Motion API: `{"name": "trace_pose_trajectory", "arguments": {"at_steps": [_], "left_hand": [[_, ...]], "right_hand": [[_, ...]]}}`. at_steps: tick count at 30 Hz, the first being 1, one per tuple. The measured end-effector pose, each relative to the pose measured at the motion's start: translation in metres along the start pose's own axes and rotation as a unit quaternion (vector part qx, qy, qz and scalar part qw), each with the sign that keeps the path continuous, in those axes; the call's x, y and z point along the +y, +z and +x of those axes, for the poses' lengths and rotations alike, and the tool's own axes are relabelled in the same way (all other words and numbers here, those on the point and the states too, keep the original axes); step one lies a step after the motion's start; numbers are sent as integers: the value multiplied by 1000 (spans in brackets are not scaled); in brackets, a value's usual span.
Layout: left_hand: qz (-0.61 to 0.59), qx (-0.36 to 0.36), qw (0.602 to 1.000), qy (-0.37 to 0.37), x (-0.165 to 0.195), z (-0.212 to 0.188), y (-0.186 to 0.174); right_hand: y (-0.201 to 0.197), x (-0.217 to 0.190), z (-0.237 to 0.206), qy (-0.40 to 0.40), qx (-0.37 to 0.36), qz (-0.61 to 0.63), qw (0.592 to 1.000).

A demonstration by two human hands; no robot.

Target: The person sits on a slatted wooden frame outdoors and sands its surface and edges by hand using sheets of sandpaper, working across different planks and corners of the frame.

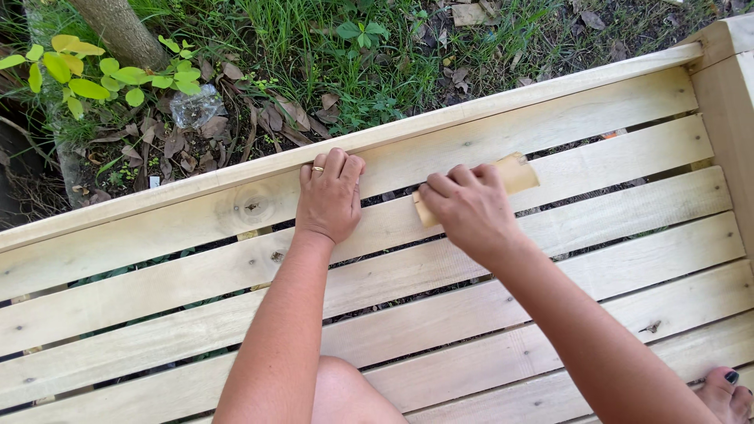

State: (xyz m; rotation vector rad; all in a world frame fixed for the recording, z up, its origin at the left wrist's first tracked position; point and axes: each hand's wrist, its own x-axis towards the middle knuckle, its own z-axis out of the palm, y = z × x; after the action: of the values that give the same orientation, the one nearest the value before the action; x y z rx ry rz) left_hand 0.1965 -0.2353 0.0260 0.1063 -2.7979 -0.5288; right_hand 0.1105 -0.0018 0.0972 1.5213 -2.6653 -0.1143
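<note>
My left hand rests palm down on the top slat of a pale wooden slatted bench, fingers curled over its upper edge, a gold ring on one finger. My right hand presses a tan sheet of sandpaper against the same upper slat, just right of the left hand. Most of the sheet is hidden under the fingers; its right end sticks out. The slats run diagonally from lower left to upper right, with narrow gaps between them.
Grass and dry leaves lie beyond the bench's top rail. A tree trunk and a leafy green shoot stand at upper left. A wooden post rises at right. My knee and toes show below.
</note>
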Motion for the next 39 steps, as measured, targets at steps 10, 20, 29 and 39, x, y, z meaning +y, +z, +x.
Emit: {"name": "trace_pose_trajectory", "arguments": {"at_steps": [10,20,29,39], "left_hand": [[-1,18,1000,12,2,-2,0],[9,21,1000,12,-1,1,3],[13,15,1000,9,0,1,4],[18,12,1000,10,-1,2,3]], "right_hand": [[7,-6,-1,35,5,10,999],[15,-1,-17,98,52,40,993],[22,-33,-23,198,61,25,978],[27,-41,-28,236,60,49,969]]}}
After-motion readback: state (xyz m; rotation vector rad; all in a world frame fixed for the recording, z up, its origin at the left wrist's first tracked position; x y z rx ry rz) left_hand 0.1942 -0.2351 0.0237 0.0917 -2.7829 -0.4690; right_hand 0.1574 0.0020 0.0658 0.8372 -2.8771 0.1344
